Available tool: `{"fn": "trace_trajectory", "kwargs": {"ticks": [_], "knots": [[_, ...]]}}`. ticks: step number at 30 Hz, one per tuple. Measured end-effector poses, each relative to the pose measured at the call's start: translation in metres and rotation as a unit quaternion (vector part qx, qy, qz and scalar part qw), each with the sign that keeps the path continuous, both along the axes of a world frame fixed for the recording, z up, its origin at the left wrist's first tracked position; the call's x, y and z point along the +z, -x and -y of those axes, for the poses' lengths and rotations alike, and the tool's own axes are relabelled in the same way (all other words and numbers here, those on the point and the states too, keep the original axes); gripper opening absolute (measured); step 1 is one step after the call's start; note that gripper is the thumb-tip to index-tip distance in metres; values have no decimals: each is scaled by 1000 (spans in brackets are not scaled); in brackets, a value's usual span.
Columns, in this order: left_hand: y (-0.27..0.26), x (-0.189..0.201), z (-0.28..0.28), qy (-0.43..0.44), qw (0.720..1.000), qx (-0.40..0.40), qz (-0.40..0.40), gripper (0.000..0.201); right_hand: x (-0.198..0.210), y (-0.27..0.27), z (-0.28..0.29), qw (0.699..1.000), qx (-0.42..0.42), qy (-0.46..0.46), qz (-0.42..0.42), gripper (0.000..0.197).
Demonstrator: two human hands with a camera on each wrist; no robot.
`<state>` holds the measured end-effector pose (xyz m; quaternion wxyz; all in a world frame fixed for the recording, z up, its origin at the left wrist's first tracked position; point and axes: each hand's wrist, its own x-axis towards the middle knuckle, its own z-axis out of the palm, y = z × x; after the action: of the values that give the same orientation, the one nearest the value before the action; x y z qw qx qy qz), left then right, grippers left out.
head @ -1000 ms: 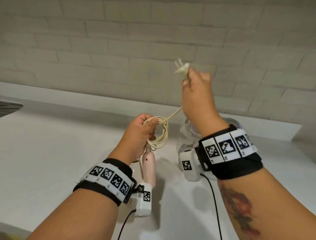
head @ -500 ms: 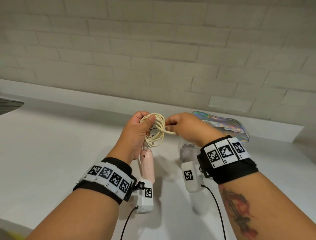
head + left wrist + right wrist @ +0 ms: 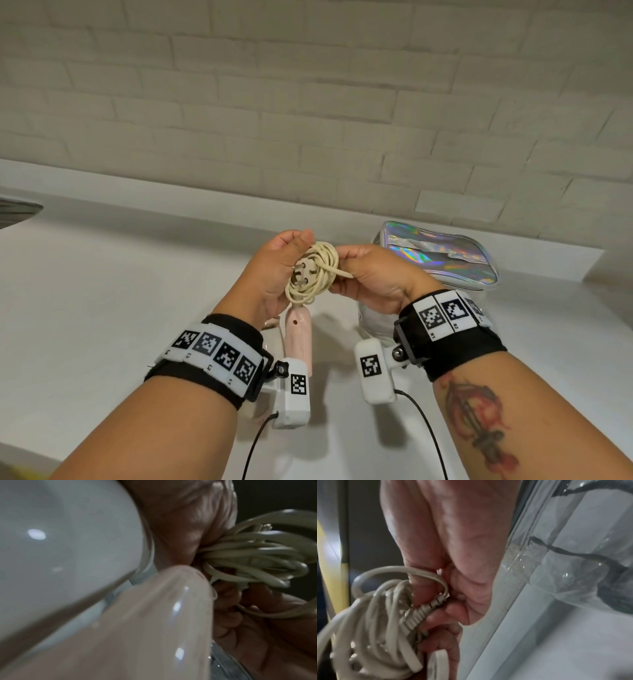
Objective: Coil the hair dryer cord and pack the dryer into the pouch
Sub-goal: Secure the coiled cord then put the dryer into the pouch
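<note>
The cream cord (image 3: 313, 272) is wound into a tight bundle above the white counter, its two-pin plug (image 3: 301, 274) poking out through the middle. My left hand (image 3: 277, 267) grips the coil (image 3: 254, 559) with the thumb over its top, and the pink dryer handle (image 3: 298, 337) hangs below it. From the right, my right hand (image 3: 368, 274) pinches the ribbed plug end (image 3: 423, 611) and the strand beside the bundle. The iridescent pouch (image 3: 442, 255) lies behind my right hand, against the wall. In the left wrist view the dryer body (image 3: 68, 547) fills the picture.
A white counter (image 3: 102, 308) runs under both hands to a brick wall (image 3: 308, 102). A dark sink edge (image 3: 13, 210) shows at the far left. Clear plastic of the pouch (image 3: 573, 561) sits close to my right wrist.
My right hand came down from high with the plug and brought it to the coil. The plug now sticks through the bundle, which is tighter, and the pouch is uncovered.
</note>
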<state>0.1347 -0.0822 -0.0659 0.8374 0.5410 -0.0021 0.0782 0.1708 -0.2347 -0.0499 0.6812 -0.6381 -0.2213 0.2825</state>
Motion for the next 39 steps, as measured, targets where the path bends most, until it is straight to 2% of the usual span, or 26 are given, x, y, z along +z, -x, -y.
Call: {"fn": "trace_trajectory", "kwargs": {"ticks": [4,7,11,13,15,16,17,20,21,24,27,28,30,32,34,37,38,39], "knots": [[-3,2,5,9,1000,21,1,12,-4,1,-11,994,-53,-47,-78,17],[-6,3,12,9,998,63,-5,15,-10,4,-19,975,-105,-107,-162,16],[-8,3,11,24,993,111,-11,24,-11,10,-29,975,-121,-127,-135,16],[-8,2,9,-13,988,152,-3,21,-10,9,-28,974,-125,-134,-135,25],[-8,-1,7,-78,976,205,1,27,-10,8,-23,972,-94,-146,-159,49],[-7,-2,6,-109,969,223,1,33,-9,9,-21,974,-66,-148,-159,56],[-7,-3,5,-137,965,224,0,39,-7,10,-20,977,-43,-145,-149,54],[-7,-5,-2,-201,969,136,-34,50,-1,14,-20,982,-5,-159,-97,27],[-5,-5,-5,-237,965,99,-46,52,1,13,-19,983,-2,-167,-78,23],[3,-4,-9,-307,950,-1,-53,56,3,10,-17,978,-16,-203,-43,34],[11,-1,-6,-337,940,-43,-23,36,0,4,-18,970,-54,-234,-25,44],[13,1,-5,-324,945,-47,-20,30,-2,3,-21,968,-67,-240,-23,52],[13,2,-3,-238,969,-51,-33,18,-8,0,-24,966,-102,-238,-18,69],[10,2,-3,-162,985,-25,-52,12,-12,-2,-26,970,-138,-200,4,85],[7,2,-5,-136,988,18,-69,15,-16,-2,-25,980,-136,-126,64,84],[4,7,-13,-34,994,71,-80,18,-22,-2,-18,980,-108,26,167,53],[4,9,-16,-6,994,80,-76,21,-25,-1,-16,967,-111,92,209,44],[2,10,-16,5,994,86,-68,22,-28,0,-15,941,-125,168,266,36]]}}
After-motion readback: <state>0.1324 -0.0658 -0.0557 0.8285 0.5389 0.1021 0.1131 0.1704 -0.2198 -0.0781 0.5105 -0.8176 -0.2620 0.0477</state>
